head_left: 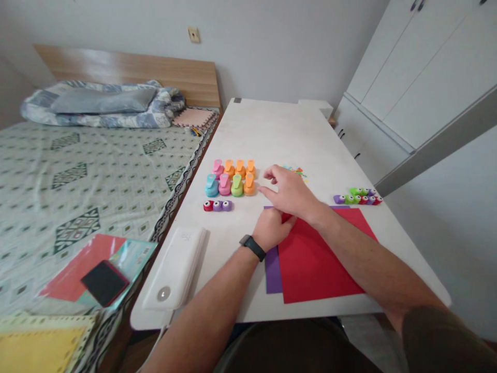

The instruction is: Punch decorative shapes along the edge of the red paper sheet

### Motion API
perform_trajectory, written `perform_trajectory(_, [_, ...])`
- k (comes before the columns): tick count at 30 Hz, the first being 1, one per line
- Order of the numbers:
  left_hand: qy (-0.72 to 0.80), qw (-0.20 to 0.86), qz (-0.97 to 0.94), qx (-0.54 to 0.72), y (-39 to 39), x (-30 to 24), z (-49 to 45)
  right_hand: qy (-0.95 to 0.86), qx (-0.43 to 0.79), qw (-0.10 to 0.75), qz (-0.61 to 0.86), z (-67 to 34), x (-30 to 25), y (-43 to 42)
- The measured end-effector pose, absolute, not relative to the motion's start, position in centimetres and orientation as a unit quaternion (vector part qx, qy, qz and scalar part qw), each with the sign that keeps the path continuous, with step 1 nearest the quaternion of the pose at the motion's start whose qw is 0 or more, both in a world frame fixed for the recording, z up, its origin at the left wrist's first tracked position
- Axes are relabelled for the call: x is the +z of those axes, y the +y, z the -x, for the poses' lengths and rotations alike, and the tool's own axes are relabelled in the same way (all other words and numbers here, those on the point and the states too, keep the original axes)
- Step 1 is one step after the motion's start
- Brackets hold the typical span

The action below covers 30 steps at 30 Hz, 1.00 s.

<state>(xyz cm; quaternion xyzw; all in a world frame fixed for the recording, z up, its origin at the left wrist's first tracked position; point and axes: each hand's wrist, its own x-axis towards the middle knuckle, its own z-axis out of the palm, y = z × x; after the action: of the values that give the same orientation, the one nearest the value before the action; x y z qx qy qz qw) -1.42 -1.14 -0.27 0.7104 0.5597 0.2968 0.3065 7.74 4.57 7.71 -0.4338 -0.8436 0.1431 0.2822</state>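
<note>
My right hand (289,190) hovers over the table beside the craft punches, thumb and curled index finger apart, nothing visible between them. Just below it, my left hand (271,229), with a black watch (252,247) at the wrist, is curled at the upper left of a red paper sheet (322,264). Its thumb points right; the other fingers are hidden, and what they hold cannot be made out. A purple sheet (273,274) shows from under the red one. Left of my hands stand two rows of lever punches: blue (212,185), pink (224,185), green (237,185) and orange (249,184).
Small red and purple punches (217,205) line up nearer me; more small punches (359,196) sit at the right. Colourful paper bits (295,172) lie behind my right hand. A white corded device (176,269) occupies the table's left edge. A bed (116,171) adjoins the table (272,129).
</note>
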Motion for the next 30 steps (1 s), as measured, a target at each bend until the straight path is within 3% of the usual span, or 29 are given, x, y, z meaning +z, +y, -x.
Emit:
perform_trajectory(4, [0.55, 0.257, -0.748, 0.268, -1.4, 0.3, 1.6, -0.808, 0.071, 0.254, 0.526, -16.2, 7.0, 7.9])
perform_trajectory(9, [0.548, 0.254, -0.748, 0.273, -1.3, 0.4, 1.5, -0.736, -0.023, 0.082, 0.672, -28.1, 5.4, 12.1])
perform_trajectory(14, [0.547, 0.276, -0.743, 0.271, -1.3, 0.5, 1.4, -0.704, -0.022, -0.036, 0.709, -35.2, 4.6, 13.1])
perform_trajectory(19, [0.546, 0.277, -0.742, 0.273, -1.3, 0.6, 1.4, -0.701, 0.006, -0.084, 0.708, -36.4, 4.6, 13.2])
perform_trajectory(30, [0.544, 0.285, -0.741, 0.272, -1.3, 0.8, 1.3, -0.704, 0.036, -0.103, 0.702, -36.3, 4.5, 13.3])
